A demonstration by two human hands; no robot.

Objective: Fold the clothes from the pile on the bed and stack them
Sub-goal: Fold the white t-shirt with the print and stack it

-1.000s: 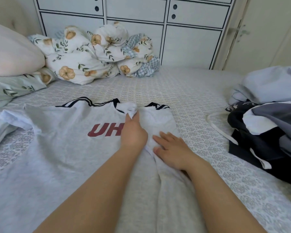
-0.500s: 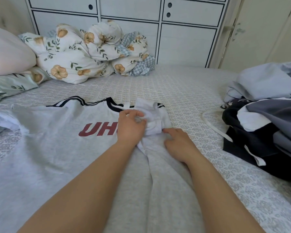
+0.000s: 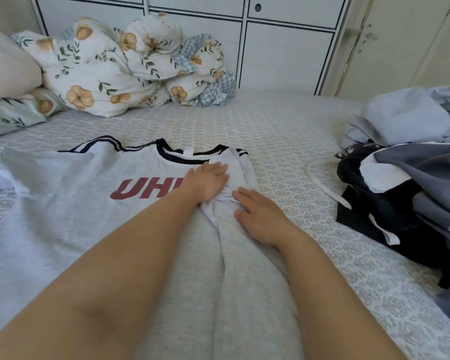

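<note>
Head view, both hands [image 3: 209, 181] [image 3: 261, 218] flat on shirt [image 3: 63, 203] fold

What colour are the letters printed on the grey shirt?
Dark red letters on the light grey shirt, seen clearly in the head view; the left hand covers some.

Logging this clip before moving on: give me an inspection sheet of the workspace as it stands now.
Surface: bed with patterned grey cover.
Job's things: grey T-shirt spread flat, right side folded inward; clothes pile at right, unfolded.
Clutter: floral duvet bunched at the head; pillows at left.
Grippers: left hand and right hand press flat on the folded sleeve.
Cables: nothing seen; a white strap trails from the pile.
Surroundings: white cabinet, door.
</note>
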